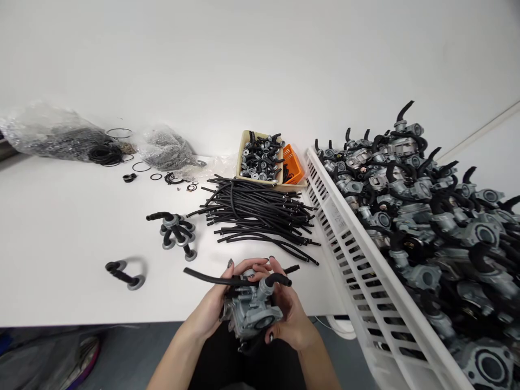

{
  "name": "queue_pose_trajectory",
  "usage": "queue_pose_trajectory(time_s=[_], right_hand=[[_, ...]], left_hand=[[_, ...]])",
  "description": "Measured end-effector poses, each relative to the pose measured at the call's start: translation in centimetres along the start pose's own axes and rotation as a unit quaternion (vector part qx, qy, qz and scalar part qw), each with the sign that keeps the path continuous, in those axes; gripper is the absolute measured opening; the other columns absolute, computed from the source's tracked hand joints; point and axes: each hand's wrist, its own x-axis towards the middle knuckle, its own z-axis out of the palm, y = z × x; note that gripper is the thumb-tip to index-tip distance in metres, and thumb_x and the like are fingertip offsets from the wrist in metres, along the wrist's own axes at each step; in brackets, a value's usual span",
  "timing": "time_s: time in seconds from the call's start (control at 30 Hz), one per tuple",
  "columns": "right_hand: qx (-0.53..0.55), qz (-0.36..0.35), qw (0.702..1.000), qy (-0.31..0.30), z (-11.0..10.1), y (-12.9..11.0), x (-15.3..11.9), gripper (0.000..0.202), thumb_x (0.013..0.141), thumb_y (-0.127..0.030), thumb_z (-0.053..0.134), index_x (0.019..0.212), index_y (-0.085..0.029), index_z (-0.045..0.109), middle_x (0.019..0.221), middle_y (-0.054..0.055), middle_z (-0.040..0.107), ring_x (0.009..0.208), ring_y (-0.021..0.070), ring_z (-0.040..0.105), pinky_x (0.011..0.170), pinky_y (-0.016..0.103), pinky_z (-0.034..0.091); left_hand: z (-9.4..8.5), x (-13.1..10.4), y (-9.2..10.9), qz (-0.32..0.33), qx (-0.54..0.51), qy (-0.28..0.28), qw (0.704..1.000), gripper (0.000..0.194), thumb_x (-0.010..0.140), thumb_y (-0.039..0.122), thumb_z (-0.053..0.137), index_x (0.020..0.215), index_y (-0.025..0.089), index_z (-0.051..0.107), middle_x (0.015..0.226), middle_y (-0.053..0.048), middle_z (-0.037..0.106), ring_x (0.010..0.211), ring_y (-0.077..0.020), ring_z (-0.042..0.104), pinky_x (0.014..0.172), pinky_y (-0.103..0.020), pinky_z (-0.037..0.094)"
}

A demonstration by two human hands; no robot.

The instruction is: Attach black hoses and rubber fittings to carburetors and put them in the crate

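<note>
Between my two hands, at the table's near edge, is a grey metal carburetor point(251, 311) with black rubber hoses on it. One long hose point(211, 278) sticks out to the left, and a short bent rubber piece point(278, 279) curves to the right on top. My left hand point(217, 300) wraps the carburetor's left side. Around its right side curls my right hand point(290, 314), thumb low near the round flange. Some fingers meet behind the body, partly hidden. Just beyond lies a pile of cut black hoses point(260, 214).
A white slatted crate point(349, 260) on the right is heaped with carburetors point(406, 206). Behind the hoses stand a cream bin point(239, 157) of small capped parts and an orange basket point(298, 162). Capped rubber pieces point(174, 233) stand left; plastic bags point(52, 132) and rubber rings point(156, 176) lie farther back.
</note>
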Motion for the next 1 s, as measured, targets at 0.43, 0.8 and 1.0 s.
queue_pose_trajectory(time_s=[0.43,0.8,1.0], right_hand=[[0.023,0.006,1.0,0.003,0.63,-0.77,0.39,0.115,0.059,-0.053,0.086,0.151,-0.037,0.02,0.149,0.012,0.045,0.136,0.0309,0.045,0.101,0.044,0.048],[0.037,-0.008,0.999,0.025,0.59,-0.12,0.35,0.116,0.06,-0.058,0.083,0.152,-0.034,0.018,0.145,0.015,0.051,0.134,0.0305,0.048,0.103,0.045,0.045],[0.046,-0.02,0.997,0.063,0.76,0.11,0.13,0.103,0.064,-0.055,0.082,0.149,-0.039,0.027,0.146,0.011,0.049,0.132,0.0306,0.05,0.1,0.046,0.048]], left_hand=[[-0.57,-0.29,0.27,0.036,0.081,-0.044,0.995,0.067,0.074,0.043,0.074,0.134,0.023,0.054,0.14,-0.01,0.054,0.127,-0.0339,0.049,0.101,-0.04,0.043],[-1.05,-0.35,0.08,0.007,0.012,-0.054,0.998,0.059,0.081,0.033,0.07,0.137,0.027,0.053,0.138,-0.008,0.057,0.122,-0.0291,0.056,0.098,-0.036,0.047],[-0.83,-0.5,0.41,-0.037,-0.014,-0.031,0.999,0.067,0.078,0.028,0.072,0.141,0.028,0.048,0.128,-0.01,0.063,0.11,-0.0285,0.063,0.088,-0.035,0.053]])
